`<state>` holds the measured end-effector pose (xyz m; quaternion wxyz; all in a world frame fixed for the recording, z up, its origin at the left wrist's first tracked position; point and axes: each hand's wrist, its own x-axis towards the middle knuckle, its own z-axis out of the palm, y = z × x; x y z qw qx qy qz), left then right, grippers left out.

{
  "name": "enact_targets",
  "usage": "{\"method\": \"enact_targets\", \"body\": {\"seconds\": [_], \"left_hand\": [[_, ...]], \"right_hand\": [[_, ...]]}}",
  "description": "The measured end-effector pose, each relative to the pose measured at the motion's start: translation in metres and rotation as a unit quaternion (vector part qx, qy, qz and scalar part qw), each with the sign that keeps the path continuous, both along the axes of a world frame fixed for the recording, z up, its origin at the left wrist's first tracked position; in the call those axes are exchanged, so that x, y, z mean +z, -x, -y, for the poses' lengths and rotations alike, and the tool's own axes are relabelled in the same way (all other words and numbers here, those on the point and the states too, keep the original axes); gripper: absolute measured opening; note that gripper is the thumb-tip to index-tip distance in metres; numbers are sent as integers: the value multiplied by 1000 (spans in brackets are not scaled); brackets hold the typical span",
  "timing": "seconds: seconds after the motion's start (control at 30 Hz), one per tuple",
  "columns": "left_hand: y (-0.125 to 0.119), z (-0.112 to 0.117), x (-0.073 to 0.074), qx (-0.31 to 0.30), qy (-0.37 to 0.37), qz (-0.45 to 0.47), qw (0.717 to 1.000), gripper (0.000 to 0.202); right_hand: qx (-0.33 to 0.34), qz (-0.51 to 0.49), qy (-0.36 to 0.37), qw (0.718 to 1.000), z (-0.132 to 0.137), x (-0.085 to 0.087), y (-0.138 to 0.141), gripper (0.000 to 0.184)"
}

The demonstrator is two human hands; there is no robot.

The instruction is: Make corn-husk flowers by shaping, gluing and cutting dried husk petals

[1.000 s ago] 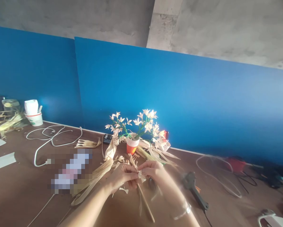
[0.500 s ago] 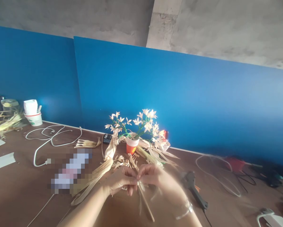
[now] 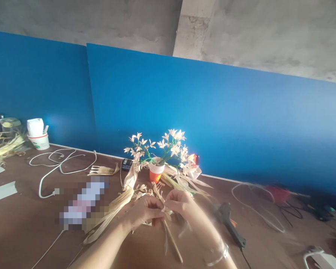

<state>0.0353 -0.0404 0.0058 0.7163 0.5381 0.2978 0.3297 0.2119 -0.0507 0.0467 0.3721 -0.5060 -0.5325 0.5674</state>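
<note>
My left hand is closed in a pinch on a small pale piece of corn husk. The fingertips of my right hand pinch together at the upper edge of that same piece, touching or nearly touching the left fingers. Below both hands a thin light stick lies slanting on the table, its upper end hidden. Just beyond them, an orange and white paper cup holds green stems with pale husk flowers. Scraps of cut husk lie between the cup and my left hand.
Long dried husks spread left of my hands. A black glue gun with its cord lies to the right. White cables loop at the left, near a white tub. The blue partition closes off the table's back.
My right hand has shifted slightly up, and its wrist has turned a little. The left hand stays almost in place with the husk piece. The view has drifted slightly.
</note>
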Motion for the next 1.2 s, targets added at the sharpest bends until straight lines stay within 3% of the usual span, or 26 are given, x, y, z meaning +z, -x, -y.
{"method": "enact_targets", "body": {"seconds": [0.27, 0.7, 1.0, 1.2], "left_hand": [[-4, 1, 4, 31, -4, -22, 999, 38], [-6, -1, -5, 82, -51, -17, 995, 37], [-3, -2, -7, 60, -55, -17, 997, 41], [-3, -5, -8, 94, -61, -24, 993, 41]], "right_hand": [[-31, 24, -10, 999, 3, 4, 4, 10], [-35, 39, -9, 999, 2, 6, 7, 11], [-10, 47, -4, 999, -2, -5, 4, 9], [-12, 41, -49, 998, -4, -7, 2, 24]]}}
